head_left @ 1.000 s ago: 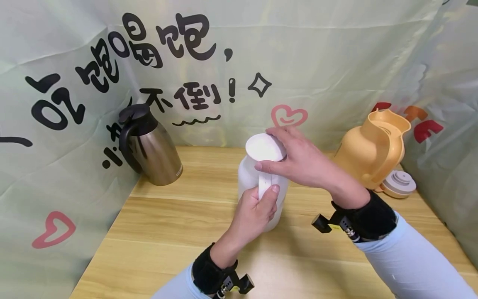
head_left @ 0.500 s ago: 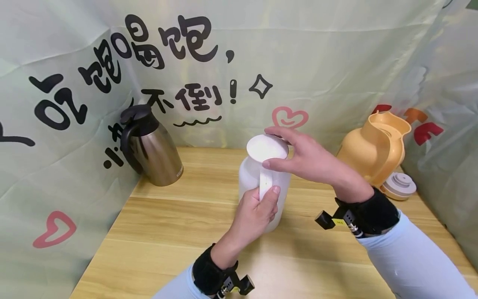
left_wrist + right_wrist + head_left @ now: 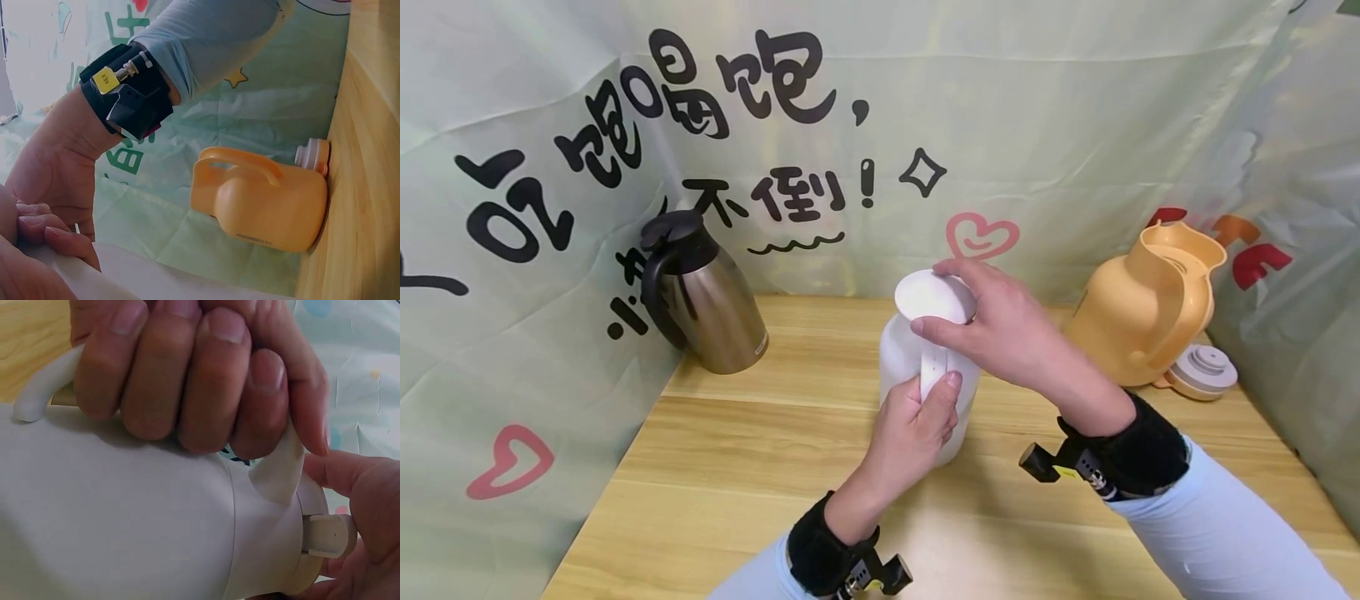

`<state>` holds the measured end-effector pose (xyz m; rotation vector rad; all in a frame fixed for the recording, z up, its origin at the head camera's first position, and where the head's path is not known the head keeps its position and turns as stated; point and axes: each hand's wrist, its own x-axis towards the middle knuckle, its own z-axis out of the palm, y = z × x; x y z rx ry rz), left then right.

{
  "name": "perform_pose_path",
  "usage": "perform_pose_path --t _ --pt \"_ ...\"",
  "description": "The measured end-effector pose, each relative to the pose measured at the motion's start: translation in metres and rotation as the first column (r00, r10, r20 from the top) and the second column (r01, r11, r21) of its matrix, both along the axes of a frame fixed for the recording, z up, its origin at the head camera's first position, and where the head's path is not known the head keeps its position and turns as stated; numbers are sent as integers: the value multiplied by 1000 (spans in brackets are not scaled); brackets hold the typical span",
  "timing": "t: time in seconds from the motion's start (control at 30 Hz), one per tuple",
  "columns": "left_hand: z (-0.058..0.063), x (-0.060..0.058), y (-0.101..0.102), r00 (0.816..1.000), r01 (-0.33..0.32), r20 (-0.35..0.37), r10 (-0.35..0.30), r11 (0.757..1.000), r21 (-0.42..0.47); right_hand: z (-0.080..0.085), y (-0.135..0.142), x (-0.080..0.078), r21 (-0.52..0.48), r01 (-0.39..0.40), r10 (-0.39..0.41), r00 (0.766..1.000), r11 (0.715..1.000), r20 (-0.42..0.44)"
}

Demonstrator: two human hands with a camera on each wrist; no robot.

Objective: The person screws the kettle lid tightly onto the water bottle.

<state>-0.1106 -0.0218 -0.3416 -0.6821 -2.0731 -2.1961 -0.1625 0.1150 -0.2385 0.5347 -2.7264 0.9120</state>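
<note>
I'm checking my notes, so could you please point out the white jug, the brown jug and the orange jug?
White jug [image 3: 156,512], right wrist view, side of body.
Brown jug [image 3: 721,310], head view, middle of body.
Orange jug [image 3: 269,203], left wrist view, middle of body.

the head view looks forward and down; both wrist views (closer in) share the white jug [image 3: 898,352].

So you've got a light wood-grain tabletop [image 3: 760,500] boxed in on three sides by wrinkly pale-green cloth walls [image 3: 1075,125] with chunky black lettering [image 3: 786,79] and pink hearts [image 3: 501,488], plus a soft glare patch [image 3: 955,546] toward your side.
</note>
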Motion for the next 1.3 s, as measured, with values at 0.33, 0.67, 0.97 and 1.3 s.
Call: perform_pose_path --t 0.33,0.67,0.97,1.3 --pt "-1 3 3 993 -112 -34 110 993 -39 -4 -6 7 13 74 -73 995 997 -64" --pt "-3 1 5 996 -90 -30 90 996 -23 -5 -6 9 50 75 -69 992 996 -108" --pt "-2 0 5 996 -82 -35 81 997 -16 16 7 -9 139 -175 171 985 975 35" --pt "-3 1 5 997 -81 -18 80 997 -13 35 15 -26 263 -348 331 937 900 111"
